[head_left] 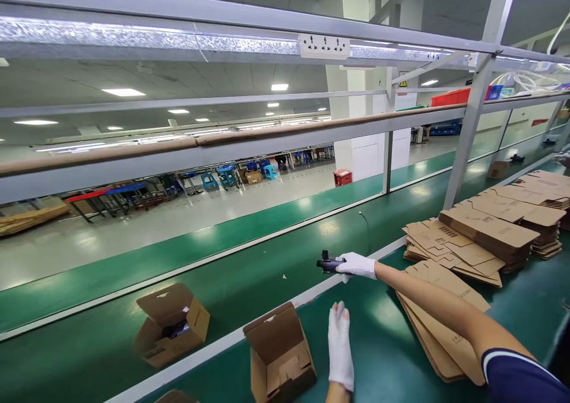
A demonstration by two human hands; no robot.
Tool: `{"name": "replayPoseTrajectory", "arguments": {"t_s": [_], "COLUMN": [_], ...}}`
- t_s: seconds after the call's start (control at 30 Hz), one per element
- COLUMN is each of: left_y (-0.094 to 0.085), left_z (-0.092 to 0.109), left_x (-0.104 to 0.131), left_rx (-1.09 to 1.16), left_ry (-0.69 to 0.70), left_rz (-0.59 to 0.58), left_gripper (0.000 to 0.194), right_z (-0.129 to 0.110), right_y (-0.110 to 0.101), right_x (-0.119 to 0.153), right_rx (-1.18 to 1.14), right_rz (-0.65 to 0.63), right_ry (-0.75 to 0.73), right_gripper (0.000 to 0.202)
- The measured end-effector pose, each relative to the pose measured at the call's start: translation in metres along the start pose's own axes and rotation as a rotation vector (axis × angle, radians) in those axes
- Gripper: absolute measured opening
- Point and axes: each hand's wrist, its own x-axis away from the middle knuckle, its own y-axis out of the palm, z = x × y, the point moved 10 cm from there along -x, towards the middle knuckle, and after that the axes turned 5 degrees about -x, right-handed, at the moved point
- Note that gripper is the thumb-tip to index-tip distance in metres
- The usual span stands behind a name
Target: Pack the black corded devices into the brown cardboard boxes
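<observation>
Over the conveyor's near edge, my right hand (358, 266), in a white glove, grips a small black device (329, 264) with a rounded body and a knob on top; its exact kind does not show. Lower down, my gloved left hand (341, 346) is empty, fingers stretched out, with bare fingertips showing. Just left of it stands an open cardboard box (280, 355), lid raised, with folded cardboard inside. On the green belt (240, 278), another open box (173, 326) holds a dark item (177, 330) that I cannot make out fully.
Stacks of flat cardboard blanks (490, 228) cover the bench at right, some (440, 320) under my right forearm. A metal post (469, 106) and rails rise above the belt. Farther along the belt are a small carton (497, 169) and dark devices (516, 158). Another box (176, 397) shows at the bottom edge.
</observation>
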Motion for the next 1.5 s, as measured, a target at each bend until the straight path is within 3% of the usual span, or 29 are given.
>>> {"name": "replayPoseTrajectory", "arguments": {"t_s": [0.1,0.17,0.33,0.4,0.43,0.53,0.6,0.67,0.77,0.87,1.03,1.1,1.17,1.23,1.3,1.37,1.43,1.5], "left_y": [0.030,0.038,0.017,0.009,0.008,0.016,0.029,0.041,0.046,0.042,0.043,0.048,0.047,0.036,0.015,0.002,0.009,0.027], "left_z": [0.044,0.062,0.090,0.102,0.108,0.126,0.136,0.141,0.140,0.138,0.139,0.139,0.137,0.134,0.132,0.133,0.135,0.134], "left_x": [0.000,0.005,0.024,0.030,0.033,0.047,0.060,0.072,0.079,0.080,0.082,0.084,0.082,0.071,0.058,0.049,0.050,0.059], "left_rx": [0.404,0.546,0.694,0.713,0.709,0.667,0.627,0.597,0.617,0.671,0.716,0.707,0.686,0.644,0.556,0.423,0.290,0.207], "left_ry": [0.112,0.108,0.103,0.097,0.089,0.088,0.104,0.117,0.115,0.107,0.087,0.061,0.041,0.041,0.084,0.139,0.171,0.169], "left_rz": [-0.069,-0.051,0.018,-0.050,-0.109,-0.305,-0.420,-0.492,-0.497,-0.511,-0.575,-0.618,-0.612,-0.507,-0.331,-0.237,-0.313,-0.483], "left_gripper": [0.071,0.065,0.048,0.045,0.043,0.045,0.048,0.050,0.052,0.058,0.063,0.059,0.054,0.046,0.037,0.034,0.042,0.055], "right_z": [-0.032,-0.045,-0.045,-0.047,-0.054,-0.085,-0.105,-0.122,-0.138,-0.141,-0.136,-0.135,-0.132,-0.127,-0.122,-0.127,-0.141,-0.156], "right_y": [0.029,0.041,0.052,0.038,0.026,-0.014,-0.026,-0.025,-0.012,0.000,0.011,0.009,-0.005,-0.016,-0.017,-0.015,-0.020,-0.025], "right_x": [0.047,0.078,0.154,0.176,0.180,0.178,0.172,0.165,0.155,0.142,0.122,0.121,0.128,0.140,0.153,0.167,0.175,0.169], "right_rx": [-0.074,-0.114,0.022,0.113,0.113,-0.066,-0.183,-0.177,-0.098,-0.145,-0.209,-0.179,-0.137,-0.137,-0.183,-0.223,-0.208,-0.136], "right_rz": [-0.070,-0.136,-0.501,-0.530,-0.466,-0.121,0.070,0.215,0.339,0.315,0.142,0.119,0.192,0.205,0.071,-0.078,-0.099,-0.048], "right_ry": [-0.102,-0.128,0.009,0.018,-0.007,-0.155,-0.268,-0.376,-0.501,-0.552,-0.540,-0.535,-0.528,-0.467,-0.367,-0.306,-0.327,-0.387], "right_gripper": [0.026,0.028,0.037,0.035,0.033,0.034,0.039,0.036,0.027,0.030,0.040,0.043,0.043,0.044,0.045,0.044,0.041,0.037]}}
